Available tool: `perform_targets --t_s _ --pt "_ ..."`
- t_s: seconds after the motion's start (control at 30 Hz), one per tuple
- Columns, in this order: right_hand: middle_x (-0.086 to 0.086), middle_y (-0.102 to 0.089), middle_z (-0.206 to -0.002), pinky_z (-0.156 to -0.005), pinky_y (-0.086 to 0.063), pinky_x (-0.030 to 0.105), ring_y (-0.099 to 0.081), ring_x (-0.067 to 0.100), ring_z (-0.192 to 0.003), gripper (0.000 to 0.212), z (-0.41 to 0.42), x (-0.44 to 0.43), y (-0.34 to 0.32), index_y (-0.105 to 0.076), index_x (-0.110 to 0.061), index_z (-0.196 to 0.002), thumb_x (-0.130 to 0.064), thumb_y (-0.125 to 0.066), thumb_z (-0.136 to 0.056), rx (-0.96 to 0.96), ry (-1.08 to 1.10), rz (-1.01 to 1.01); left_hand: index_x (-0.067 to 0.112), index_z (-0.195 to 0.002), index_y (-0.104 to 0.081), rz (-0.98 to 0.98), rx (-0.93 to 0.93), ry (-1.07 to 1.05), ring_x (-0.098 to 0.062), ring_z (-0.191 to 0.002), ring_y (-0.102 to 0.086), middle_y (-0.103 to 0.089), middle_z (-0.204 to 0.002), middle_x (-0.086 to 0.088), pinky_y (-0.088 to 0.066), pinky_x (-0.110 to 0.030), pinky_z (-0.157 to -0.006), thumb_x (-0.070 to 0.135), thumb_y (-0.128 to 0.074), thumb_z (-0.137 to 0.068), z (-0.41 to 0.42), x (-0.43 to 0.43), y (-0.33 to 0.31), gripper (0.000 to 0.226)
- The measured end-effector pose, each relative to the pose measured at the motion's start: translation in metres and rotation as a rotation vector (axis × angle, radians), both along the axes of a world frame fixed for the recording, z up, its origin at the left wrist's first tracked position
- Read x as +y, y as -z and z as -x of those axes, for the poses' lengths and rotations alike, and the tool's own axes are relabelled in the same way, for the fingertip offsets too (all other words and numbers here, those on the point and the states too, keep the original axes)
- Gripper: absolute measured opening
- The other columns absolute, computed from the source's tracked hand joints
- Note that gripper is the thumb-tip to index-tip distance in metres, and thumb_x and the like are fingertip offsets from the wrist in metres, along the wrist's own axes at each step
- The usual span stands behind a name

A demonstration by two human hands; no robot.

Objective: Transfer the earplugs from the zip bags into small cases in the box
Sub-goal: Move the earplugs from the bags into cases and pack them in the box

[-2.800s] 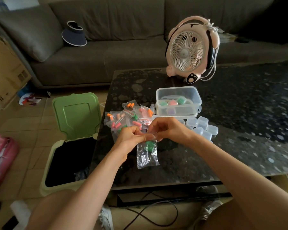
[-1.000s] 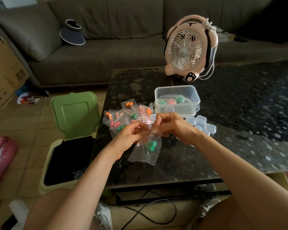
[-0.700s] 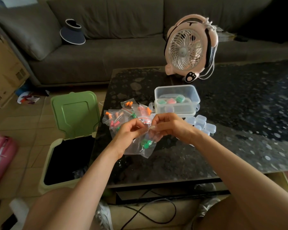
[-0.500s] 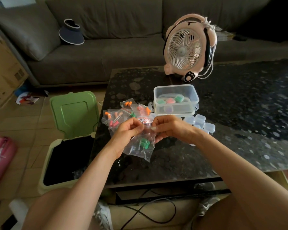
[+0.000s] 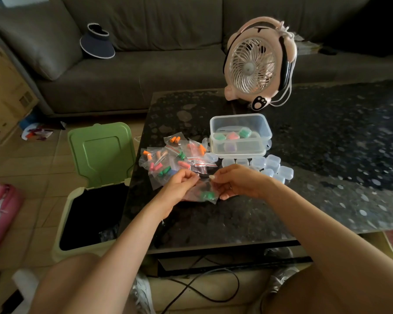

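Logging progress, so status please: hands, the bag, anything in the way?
Left hand and right hand both pinch the zip bag, green earplugs inside. Clear cases sit beside the box. Other bags lie left, not in the way.

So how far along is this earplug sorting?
Early on, it seems. Done: four small cases in the box look filled with colour. In hand: the left hand and right hand pinch one zip bag holding green earplugs. Left: a pile of full bags and a cluster of clear empty cases wait on the table.
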State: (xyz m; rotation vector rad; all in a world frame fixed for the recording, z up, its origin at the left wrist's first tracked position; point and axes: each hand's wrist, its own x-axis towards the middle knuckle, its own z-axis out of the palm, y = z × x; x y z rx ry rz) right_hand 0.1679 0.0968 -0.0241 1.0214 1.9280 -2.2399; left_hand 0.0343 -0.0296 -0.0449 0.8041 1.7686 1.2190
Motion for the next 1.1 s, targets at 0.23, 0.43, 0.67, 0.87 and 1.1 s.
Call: perform_targets --t_s 0.23,0.43,0.67,0.87,1.1 --pt "0.017 -0.062 -0.078 -0.050 -0.054 0.026 -0.065 0.018 -0.057 0.012 0.000 0.004 0.008 -0.056 0.005 -0.098 -0.004 -0.049 -0.096 -0.089 0.143 0.074 0.012 -0.113 -0.049 0.187 -0.199 -0.034 -0.019 -0.074 -0.069 -0.066 -0.095 -0.012 -0.056 -0.025 -0.059 0.054 -0.051 -0.082 0.008 -0.020 -0.023 0.053" --pt "0.019 -0.062 -0.083 -0.049 -0.052 0.026 -0.065 0.021 -0.062 0.028 0.004 -0.003 0.017 -0.050 0.011 -0.119 -0.004 -0.046 -0.096 -0.081 0.207 0.180 0.012 -0.112 -0.056 0.033 0.049 -0.060 -0.010 -0.070 -0.059 -0.064 -0.088 -0.006 -0.047 -0.020 -0.060 0.015 -0.068 -0.084 0.016 -0.021 -0.019 0.030" --pt "0.015 -0.060 -0.077 -0.050 -0.054 0.026 -0.064 0.018 -0.058 0.017 0.000 -0.003 0.018 -0.058 0.004 -0.097 -0.005 -0.044 -0.097 0.012 0.283 0.351 0.014 -0.092 -0.053 0.301 0.111 -0.066 -0.010 -0.067 -0.058 -0.062 -0.085 -0.004 -0.048 -0.018 -0.054 0.051 -0.056 -0.085 0.008 -0.026 -0.025 0.038" --pt "0.009 -0.063 -0.081 -0.049 -0.049 0.021 -0.057 0.015 -0.060 0.015 0.004 -0.013 0.018 -0.060 -0.003 -0.092 -0.009 -0.046 -0.095 0.028 0.268 0.323 0.024 -0.101 -0.052 0.112 0.222 0.026 -0.007 -0.086 -0.061 -0.057 -0.096 0.011 -0.047 -0.018 -0.057 0.035 -0.068 -0.083 -0.020 -0.017 -0.013 0.027" --pt "0.010 -0.070 -0.092 -0.048 -0.045 0.018 -0.054 0.012 -0.055 0.021 0.005 -0.013 0.025 -0.067 -0.002 -0.107 -0.009 -0.055 -0.090 -0.045 0.184 0.106 0.008 -0.095 -0.066 -0.053 0.264 -0.205 -0.011 -0.082 -0.059 -0.062 -0.090 -0.002 -0.051 -0.018 -0.065 0.018 -0.060 -0.091 -0.006 -0.011 -0.006 0.012"
